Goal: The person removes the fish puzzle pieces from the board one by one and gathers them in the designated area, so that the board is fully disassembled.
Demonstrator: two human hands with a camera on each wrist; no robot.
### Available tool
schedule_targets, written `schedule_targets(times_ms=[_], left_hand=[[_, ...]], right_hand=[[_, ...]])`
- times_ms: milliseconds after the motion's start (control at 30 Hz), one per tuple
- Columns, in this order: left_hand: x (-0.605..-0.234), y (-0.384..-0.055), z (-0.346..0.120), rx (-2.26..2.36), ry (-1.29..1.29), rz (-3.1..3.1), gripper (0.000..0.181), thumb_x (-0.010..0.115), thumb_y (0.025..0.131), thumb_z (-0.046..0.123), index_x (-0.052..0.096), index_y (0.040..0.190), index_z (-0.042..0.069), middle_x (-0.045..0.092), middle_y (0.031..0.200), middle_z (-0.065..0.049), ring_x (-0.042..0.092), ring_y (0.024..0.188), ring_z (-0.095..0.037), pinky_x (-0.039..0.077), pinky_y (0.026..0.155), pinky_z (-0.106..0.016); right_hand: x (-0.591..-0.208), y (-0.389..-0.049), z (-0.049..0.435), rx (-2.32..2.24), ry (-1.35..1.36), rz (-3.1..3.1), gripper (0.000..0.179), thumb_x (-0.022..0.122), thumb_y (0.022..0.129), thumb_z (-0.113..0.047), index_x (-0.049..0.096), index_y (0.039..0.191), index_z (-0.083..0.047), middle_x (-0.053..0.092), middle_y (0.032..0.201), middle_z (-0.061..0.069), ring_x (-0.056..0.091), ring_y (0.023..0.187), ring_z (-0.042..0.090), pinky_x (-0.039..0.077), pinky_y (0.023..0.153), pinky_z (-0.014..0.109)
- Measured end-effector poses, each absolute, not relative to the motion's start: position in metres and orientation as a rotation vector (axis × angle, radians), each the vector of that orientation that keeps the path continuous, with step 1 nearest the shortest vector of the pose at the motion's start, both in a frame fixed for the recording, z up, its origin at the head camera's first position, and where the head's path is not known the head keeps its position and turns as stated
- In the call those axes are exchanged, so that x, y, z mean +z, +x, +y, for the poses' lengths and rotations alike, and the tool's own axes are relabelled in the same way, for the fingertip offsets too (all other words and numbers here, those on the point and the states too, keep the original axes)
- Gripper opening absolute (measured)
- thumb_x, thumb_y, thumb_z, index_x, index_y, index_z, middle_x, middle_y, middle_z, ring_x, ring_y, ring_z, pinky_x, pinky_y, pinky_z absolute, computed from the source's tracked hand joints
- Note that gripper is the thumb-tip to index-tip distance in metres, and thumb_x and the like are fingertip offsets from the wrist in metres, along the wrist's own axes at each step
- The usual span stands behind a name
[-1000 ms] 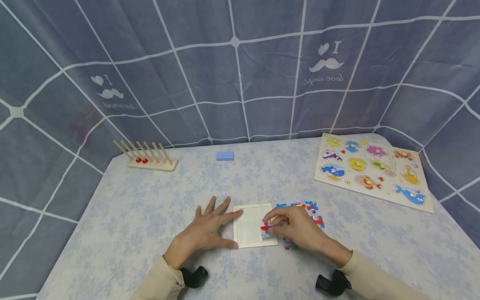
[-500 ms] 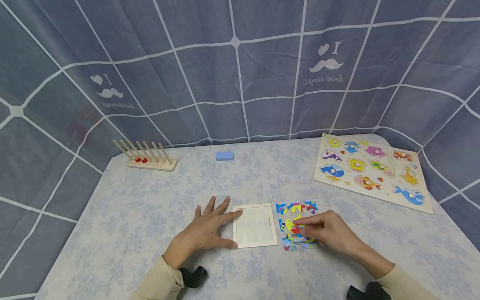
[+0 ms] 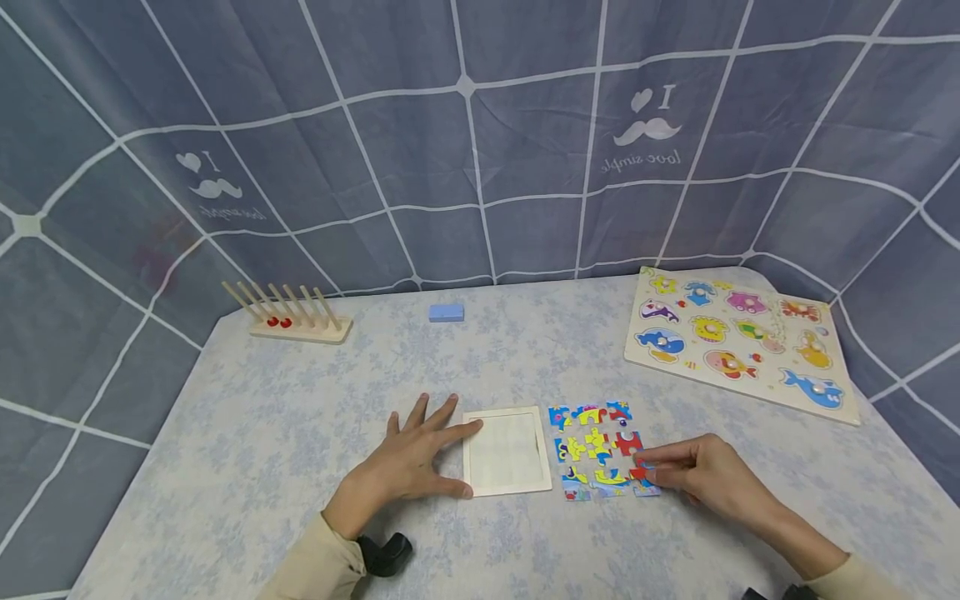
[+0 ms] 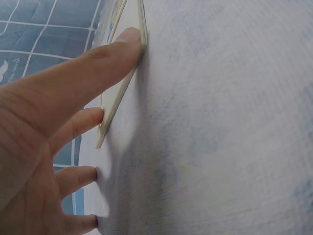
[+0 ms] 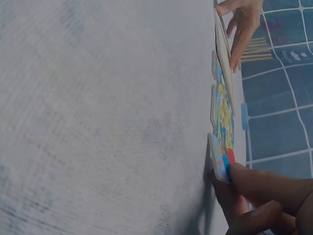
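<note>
My left hand (image 3: 405, 467) lies with fingers spread, thumb and index fingertip touching the left edge of a pale wooden puzzle frame (image 3: 545, 471), whose inside is bare. In the left wrist view the thumb (image 4: 93, 66) presses on the frame's rim. Right of the frame, loose jigsaw pieces (image 3: 597, 446) in blue, yellow and red lie in rows with gaps between them. At the lower right of these, my right hand (image 3: 723, 483) pinches a red and blue jigsaw piece (image 3: 643, 483). The right wrist view shows this corner piece (image 5: 221, 164) between thumb and finger, close to the table.
A board with knobbed sea-animal pieces (image 3: 720, 379) lies at the back right. A blue block (image 3: 446, 312) sits at the back middle. At the back left stands a wooden peg rack (image 3: 300, 329) with red beads. A grid-patterned curtain (image 3: 420, 150) hangs behind the table.
My right hand has carried the jigsaw piece from over the frame rightwards, past the other pieces, to their lower right corner. My left hand has stayed on the frame.
</note>
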State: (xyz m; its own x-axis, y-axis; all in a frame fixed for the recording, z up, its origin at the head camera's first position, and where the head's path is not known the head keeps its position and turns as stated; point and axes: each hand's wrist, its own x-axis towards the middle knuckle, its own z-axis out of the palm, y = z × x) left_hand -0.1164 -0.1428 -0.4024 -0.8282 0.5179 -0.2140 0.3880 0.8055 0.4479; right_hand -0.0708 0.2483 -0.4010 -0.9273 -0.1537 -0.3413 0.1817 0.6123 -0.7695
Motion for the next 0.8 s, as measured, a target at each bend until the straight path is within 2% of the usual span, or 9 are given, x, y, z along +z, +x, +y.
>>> schedule_targets(times_ms=[100, 233, 333, 600, 800], left_hand=[[-0.4025, -0.1163, -0.1435, 0.569, 0.689, 2.661, 0.085, 0.082, 0.072, 0.054, 0.050, 0.146, 0.030, 0.019, 0.162, -0.014, 0.004, 0.145, -0.051, 0.006, 0.100, -0.080], [-0.4028, -0.1156, -0.1445, 0.583, 0.686, 2.656, 0.085, 0.082, 0.072, 0.054, 0.050, 0.146, 0.030, 0.019, 0.162, -0.014, 0.004, 0.145, -0.051, 0.005, 0.100, -0.080], [-0.4030, -0.1153, -0.1444, 0.591, 0.685, 2.654, 0.085, 0.082, 0.072, 0.054, 0.050, 0.146, 0.030, 0.019, 0.162, -0.014, 0.004, 0.145, -0.051, 0.005, 0.100, -0.080], [-0.4036, -0.1153, -0.1443, 0.581, 0.691, 2.653, 0.084, 0.081, 0.072, 0.055, 0.049, 0.147, 0.031, 0.018, 0.162, -0.014, 0.003, 0.145, -0.051, 0.004, 0.101, -0.080], [-0.4019, -0.1161, -0.1434, 0.541, 0.692, 2.655, 0.084, 0.081, 0.074, 0.054, 0.047, 0.148, 0.031, 0.018, 0.162, -0.013, 0.004, 0.145, -0.050, 0.006, 0.101, -0.080]], right_hand=[[-0.4007, -0.0699, 0.2452, -1.142, 0.029, 2.582, 0.022, 0.079, 0.081, -0.018, 0.079, 0.102, -0.011, 0.068, 0.069, -0.004, 0.043, 0.052, 0.007, 0.034, 0.047, 0.022], [-0.3988, -0.0699, 0.2418, -1.039, 0.039, 2.697, 0.016, 0.083, 0.077, -0.023, 0.080, 0.090, -0.013, 0.071, 0.071, -0.005, 0.056, 0.062, 0.009, 0.042, 0.054, 0.024], [-0.3981, -0.0710, 0.2412, -1.018, 0.050, 2.716, 0.013, 0.083, 0.077, -0.021, 0.079, 0.086, -0.012, 0.071, 0.070, -0.005, 0.061, 0.065, 0.010, 0.044, 0.056, 0.025], [-0.3998, -0.0722, 0.2396, -0.979, 0.040, 2.745, 0.009, 0.083, 0.077, -0.019, 0.077, 0.082, -0.013, 0.063, 0.066, -0.006, 0.052, 0.063, 0.011, 0.040, 0.055, 0.025], [-0.3951, -0.0733, 0.2405, -0.980, 0.003, 2.764, 0.006, 0.080, 0.081, -0.021, 0.077, 0.083, -0.017, 0.066, 0.069, -0.008, 0.053, 0.065, 0.009, 0.041, 0.057, 0.024]])
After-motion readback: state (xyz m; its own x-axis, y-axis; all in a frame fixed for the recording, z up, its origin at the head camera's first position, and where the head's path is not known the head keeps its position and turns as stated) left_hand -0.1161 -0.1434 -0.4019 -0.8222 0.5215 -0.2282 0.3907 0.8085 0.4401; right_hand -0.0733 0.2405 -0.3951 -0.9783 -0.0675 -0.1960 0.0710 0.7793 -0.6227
